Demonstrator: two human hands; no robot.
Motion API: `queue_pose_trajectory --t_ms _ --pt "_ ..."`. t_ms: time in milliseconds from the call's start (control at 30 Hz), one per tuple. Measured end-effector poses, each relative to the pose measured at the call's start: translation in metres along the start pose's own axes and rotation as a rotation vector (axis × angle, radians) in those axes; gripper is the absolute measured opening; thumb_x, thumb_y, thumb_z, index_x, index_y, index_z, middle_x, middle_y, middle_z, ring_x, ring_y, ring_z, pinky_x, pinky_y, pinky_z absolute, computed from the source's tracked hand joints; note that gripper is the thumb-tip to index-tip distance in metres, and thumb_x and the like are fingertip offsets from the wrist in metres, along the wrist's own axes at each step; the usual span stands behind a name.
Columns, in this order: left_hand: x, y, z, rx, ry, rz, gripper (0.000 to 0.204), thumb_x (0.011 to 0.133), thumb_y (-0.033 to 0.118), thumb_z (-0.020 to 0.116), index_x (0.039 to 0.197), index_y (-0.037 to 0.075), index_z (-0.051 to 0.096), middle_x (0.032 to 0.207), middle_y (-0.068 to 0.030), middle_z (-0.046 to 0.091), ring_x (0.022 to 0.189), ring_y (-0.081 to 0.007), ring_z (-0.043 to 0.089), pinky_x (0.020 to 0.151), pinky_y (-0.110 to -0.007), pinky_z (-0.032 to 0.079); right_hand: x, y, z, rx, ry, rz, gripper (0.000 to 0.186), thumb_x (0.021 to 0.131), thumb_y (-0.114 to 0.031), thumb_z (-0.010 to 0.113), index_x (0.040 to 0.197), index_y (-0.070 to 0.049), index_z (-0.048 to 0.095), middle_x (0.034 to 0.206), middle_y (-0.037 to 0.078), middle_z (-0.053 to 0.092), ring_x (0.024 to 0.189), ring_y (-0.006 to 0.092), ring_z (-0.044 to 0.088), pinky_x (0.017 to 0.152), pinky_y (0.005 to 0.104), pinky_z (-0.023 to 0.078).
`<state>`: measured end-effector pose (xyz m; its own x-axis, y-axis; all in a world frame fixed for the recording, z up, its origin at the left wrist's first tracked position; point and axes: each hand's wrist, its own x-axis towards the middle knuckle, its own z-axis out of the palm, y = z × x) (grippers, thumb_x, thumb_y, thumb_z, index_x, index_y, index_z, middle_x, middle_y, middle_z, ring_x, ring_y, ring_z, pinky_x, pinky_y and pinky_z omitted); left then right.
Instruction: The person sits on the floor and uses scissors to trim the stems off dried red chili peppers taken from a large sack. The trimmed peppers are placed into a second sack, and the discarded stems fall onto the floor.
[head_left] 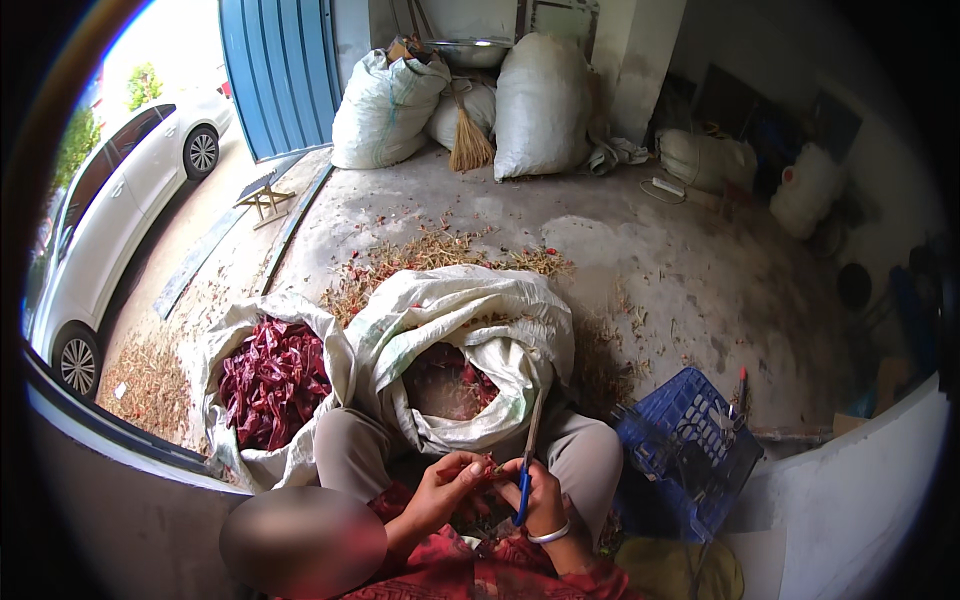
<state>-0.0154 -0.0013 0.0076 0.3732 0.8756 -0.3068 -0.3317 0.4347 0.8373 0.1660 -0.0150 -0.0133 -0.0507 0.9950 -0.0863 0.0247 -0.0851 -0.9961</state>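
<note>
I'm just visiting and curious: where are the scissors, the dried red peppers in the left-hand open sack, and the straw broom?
Scissors [525,481]: head view, on the blue handle.
Dried red peppers [272,385]: head view, middle of the heap.
Straw broom [468,145]: head view, on the bristles.

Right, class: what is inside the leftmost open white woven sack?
Dark-red, wrinkled dried chillies show in the mouth of the leftmost white woven sack; anything beneath that top layer is covered.

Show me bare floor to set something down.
Mostly bare: the floor between the blue crate and the rear beige sack. Crowded: behind the larger open sack, littered with stems, and over the lap, where the right hand holds scissors.
</note>
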Motion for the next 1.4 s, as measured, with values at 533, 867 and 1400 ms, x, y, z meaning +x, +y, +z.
queue_pose_trajectory --t_ms 533,867,1400 --pt "-0.02 -0.001 -0.001 0.784 -0.075 0.47 0.016 0.093 0.017 0.063 0.1 0.003 0.06 0.081 -0.0089 0.063 0.074 -0.0169 0.063 0.065 -0.031 0.049 -0.01 -0.013 -0.002 0.516 -0.084 0.156 0.021 0.084 0.0 0.065 0.104 -0.001 0.058 0.097 0.009 0.067 0.072 0.0118 0.063 0.065 0.0245 0.055" --pt "-0.044 0.036 -0.013 0.18 -0.444 0.031 0.072 0.093 0.041 0.061 0.143 0.0 0.031 0.141 -0.0145 0.043 0.128 -0.0202 0.044 0.107 -0.034 0.035 -0.012 -0.025 -0.012 0.421 -0.001 0.212 0.012 0.082 0.0 0.063 0.093 -0.001 0.06 0.08 0.006 0.065 0.054 0.011 0.055 0.05 0.0228 0.045" --pt "-0.031 0.017 0.008 0.131 -0.03 0.05 0.032 0.093 0.026 0.063 0.117 0.004 0.06 0.083 0.0026 0.063 0.061 -0.0032 0.05 0.051 -0.02 0.04 -0.008 -0.022 0.0 0.209 -0.123 -0.07 0.014 0.087 -0.004 0.063 0.1 -0.001 0.06 0.093 0.002 0.065 0.083 0.008 0.06 0.075 0.0236 0.049"
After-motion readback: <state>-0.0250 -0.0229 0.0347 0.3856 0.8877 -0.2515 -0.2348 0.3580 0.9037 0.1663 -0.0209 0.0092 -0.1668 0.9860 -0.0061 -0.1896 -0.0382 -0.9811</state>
